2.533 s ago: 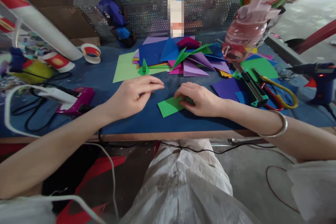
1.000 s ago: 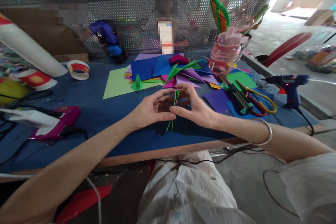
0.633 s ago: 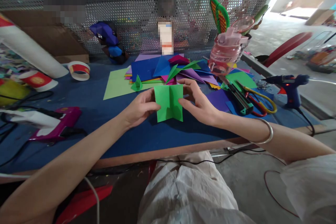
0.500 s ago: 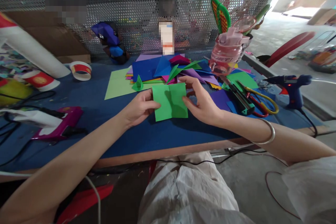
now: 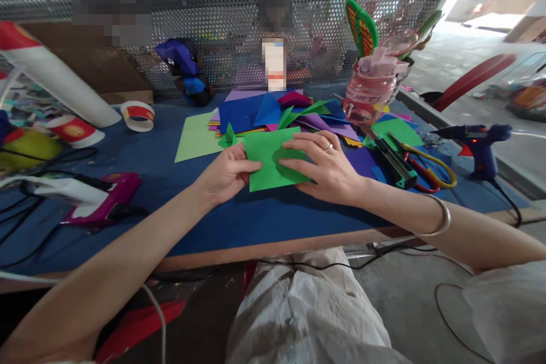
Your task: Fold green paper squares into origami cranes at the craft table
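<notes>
A green paper square (image 5: 267, 159) lies nearly flat over the blue table (image 5: 239, 222), unfolded with creases across it. My left hand (image 5: 224, 176) pinches its left edge between thumb and fingers. My right hand (image 5: 326, 168), with a ring on one finger and a silver bangle at the wrist, rests palm down on the paper's right part, fingers spread. Just behind the sheet lies a pile of coloured paper sheets (image 5: 277, 114), with a small folded green piece (image 5: 228, 136) beside a light green sheet (image 5: 194, 136).
A pink water bottle (image 5: 371, 88) stands at the back right, near a green utility knife (image 5: 394, 159), scissors (image 5: 429, 165) and a blue glue gun (image 5: 478, 142). On the left lie a magenta glue gun (image 5: 104, 199), cables, tape rolls (image 5: 139, 115) and a white tube (image 5: 55, 77). A perforated metal screen closes the back.
The green paper was pressed on the table, lifted and held folded between both hands, then opened out. Now it is lowered towards the table with my right hand flat on it.
</notes>
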Demonstrator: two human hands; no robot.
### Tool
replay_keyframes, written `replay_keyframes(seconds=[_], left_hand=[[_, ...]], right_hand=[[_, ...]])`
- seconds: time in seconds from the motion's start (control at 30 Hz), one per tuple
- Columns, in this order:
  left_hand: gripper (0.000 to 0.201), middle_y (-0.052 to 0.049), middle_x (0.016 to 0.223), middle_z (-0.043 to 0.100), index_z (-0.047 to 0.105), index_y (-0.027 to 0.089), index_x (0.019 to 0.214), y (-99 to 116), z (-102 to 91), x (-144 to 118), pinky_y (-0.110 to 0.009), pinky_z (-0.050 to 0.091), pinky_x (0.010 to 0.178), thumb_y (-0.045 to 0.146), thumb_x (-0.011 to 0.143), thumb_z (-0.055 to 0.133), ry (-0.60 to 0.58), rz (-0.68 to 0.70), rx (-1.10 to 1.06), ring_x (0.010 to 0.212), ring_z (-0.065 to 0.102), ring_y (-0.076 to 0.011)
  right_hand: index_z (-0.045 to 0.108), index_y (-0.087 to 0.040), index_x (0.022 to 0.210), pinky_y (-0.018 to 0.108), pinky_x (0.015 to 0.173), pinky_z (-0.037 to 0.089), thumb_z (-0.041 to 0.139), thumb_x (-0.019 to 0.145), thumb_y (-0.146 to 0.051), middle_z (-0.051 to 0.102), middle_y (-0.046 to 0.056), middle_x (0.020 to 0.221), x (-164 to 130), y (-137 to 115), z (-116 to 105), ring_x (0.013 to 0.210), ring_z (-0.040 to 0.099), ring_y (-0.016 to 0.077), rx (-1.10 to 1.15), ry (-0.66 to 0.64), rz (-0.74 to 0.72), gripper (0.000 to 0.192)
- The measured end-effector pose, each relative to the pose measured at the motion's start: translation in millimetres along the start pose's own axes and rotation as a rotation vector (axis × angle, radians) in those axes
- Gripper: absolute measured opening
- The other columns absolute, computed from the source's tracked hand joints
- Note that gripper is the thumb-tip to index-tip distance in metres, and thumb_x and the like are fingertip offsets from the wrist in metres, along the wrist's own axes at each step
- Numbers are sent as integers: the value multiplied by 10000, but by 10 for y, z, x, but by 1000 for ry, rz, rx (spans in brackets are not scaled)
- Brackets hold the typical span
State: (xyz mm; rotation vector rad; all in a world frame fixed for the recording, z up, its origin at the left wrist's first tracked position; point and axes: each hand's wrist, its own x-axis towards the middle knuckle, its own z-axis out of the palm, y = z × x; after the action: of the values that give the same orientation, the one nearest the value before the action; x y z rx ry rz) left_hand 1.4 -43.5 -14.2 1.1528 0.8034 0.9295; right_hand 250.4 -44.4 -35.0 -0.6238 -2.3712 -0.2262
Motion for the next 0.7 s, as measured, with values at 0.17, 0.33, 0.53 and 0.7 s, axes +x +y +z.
replay_keyframes(seconds=[0.17,0.33,0.53,0.7], left_hand=[[343,-79,1015,826,788,178,1008,0,48,-6,-435,624,973,187,675,870,-19,22,6,1082,762,-318],[363,-64,956,831,799,177,967,-9,73,-17,-383,653,879,217,628,925,-23,61,42,917,795,-282],[374,-72,974,828,810,194,973,-30,75,-35,-392,656,899,308,647,951,-54,65,78,978,787,-295],[435,-124,1038,814,801,163,959,-19,107,-61,-483,647,941,505,714,912,-79,9,64,1081,754,-346]], right_hand=[[749,-275,973,543,1044,419,701,949,-436,658,88,1342,26,-10,-2,1288,552,323,99,146,30,170],[740,-262,865,545,1043,451,706,951,-405,642,103,1319,43,-50,-15,1247,562,310,141,194,184,171],[648,-234,930,536,1049,472,735,921,-352,563,155,1412,49,-95,-20,1344,522,330,274,272,289,147],[509,-239,1021,357,787,539,692,906,-355,652,83,1163,71,-125,42,961,641,199,650,230,525,245]])
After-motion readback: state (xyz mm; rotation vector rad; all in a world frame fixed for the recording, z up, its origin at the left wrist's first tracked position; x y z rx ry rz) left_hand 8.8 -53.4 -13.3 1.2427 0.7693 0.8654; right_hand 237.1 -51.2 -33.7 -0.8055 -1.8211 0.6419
